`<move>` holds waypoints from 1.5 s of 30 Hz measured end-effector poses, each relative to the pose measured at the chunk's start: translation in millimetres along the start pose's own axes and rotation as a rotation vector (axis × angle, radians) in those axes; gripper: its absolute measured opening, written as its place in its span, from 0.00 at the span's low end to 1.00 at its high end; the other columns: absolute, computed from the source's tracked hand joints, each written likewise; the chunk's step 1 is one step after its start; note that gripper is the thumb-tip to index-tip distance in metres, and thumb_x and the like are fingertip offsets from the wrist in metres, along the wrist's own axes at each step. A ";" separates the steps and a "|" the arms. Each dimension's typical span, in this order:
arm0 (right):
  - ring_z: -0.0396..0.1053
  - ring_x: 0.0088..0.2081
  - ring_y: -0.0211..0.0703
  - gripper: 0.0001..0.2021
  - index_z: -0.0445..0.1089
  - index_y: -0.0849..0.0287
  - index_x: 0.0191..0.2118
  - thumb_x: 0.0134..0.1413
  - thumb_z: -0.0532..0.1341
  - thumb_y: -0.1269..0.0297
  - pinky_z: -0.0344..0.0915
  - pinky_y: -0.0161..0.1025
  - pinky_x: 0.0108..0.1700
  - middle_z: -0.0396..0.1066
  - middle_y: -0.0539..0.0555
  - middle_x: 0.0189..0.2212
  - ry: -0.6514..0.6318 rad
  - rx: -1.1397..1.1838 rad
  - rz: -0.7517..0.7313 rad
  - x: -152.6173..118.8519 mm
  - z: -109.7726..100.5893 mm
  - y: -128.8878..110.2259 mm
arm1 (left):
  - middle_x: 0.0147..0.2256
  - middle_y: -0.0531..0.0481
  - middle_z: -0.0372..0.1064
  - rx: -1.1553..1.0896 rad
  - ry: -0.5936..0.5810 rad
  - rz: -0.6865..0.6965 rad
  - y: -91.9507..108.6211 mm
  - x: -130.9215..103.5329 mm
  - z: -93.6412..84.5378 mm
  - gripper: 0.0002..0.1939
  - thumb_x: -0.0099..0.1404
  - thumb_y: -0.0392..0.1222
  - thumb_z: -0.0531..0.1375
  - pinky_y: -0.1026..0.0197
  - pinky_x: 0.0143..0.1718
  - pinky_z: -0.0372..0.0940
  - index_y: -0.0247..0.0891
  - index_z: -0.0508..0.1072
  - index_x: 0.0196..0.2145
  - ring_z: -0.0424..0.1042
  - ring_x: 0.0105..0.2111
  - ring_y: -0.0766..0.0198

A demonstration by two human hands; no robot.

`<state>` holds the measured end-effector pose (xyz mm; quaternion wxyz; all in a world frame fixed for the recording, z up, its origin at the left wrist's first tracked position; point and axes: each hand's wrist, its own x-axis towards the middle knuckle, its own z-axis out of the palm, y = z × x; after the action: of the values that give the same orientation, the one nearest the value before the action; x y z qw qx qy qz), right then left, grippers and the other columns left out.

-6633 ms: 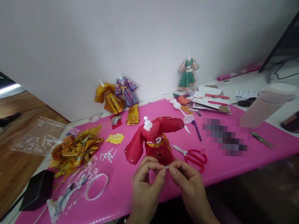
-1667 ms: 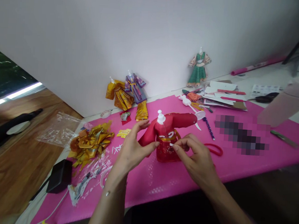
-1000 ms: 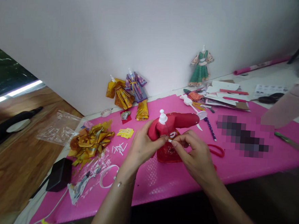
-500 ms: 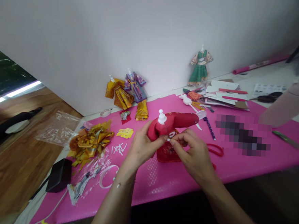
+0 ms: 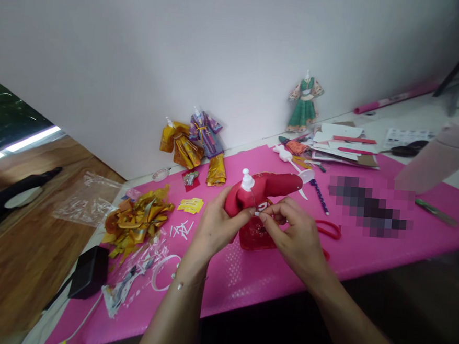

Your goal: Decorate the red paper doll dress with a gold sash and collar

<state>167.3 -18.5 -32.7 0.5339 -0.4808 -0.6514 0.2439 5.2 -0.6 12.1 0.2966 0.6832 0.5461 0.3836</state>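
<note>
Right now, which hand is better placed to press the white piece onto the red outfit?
Probably the right hand: it pinches the white piece; the left hand holds the red outfit.

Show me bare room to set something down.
Bare pink sheet shows nearest you, in front of the red doll dress, and right of the red scissor handles. Crowded: the left, with gold scraps and white strips, and the back right, with stacked papers.

A plain pale wall rises behind the table, beside brown wood-grain flooring.
</note>
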 end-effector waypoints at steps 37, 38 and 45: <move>0.70 0.36 0.45 0.10 0.75 0.57 0.40 0.54 0.65 0.59 0.66 0.42 0.37 0.72 0.54 0.36 0.055 0.022 0.023 9.8 5.7 21.5 | 0.35 0.52 0.75 0.071 -0.010 0.090 -2.5 7.5 4.0 0.17 0.58 0.37 0.63 0.62 0.35 0.66 0.38 0.71 0.46 0.73 0.34 0.62; 0.70 0.38 0.46 0.10 0.75 0.57 0.40 0.54 0.65 0.59 0.66 0.42 0.38 0.72 0.55 0.37 0.043 0.027 0.016 11.2 6.2 22.7 | 0.36 0.52 0.75 0.051 -0.019 0.096 -3.9 8.3 3.8 0.17 0.58 0.37 0.63 0.63 0.35 0.66 0.38 0.70 0.47 0.73 0.34 0.62; 0.69 0.42 0.48 0.05 0.73 0.56 0.36 0.54 0.65 0.62 0.65 0.46 0.44 0.73 0.55 0.37 -0.027 0.095 -0.080 25.3 5.8 25.3 | 0.31 0.54 0.73 0.028 -0.006 0.089 -1.3 14.6 -3.3 0.14 0.55 0.36 0.64 0.65 0.30 0.64 0.37 0.71 0.41 0.70 0.29 0.65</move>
<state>172.0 15.6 -43.9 0.5565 -0.4254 -0.6649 0.2594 3.3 13.8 15.8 0.2714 0.7119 0.5196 0.3867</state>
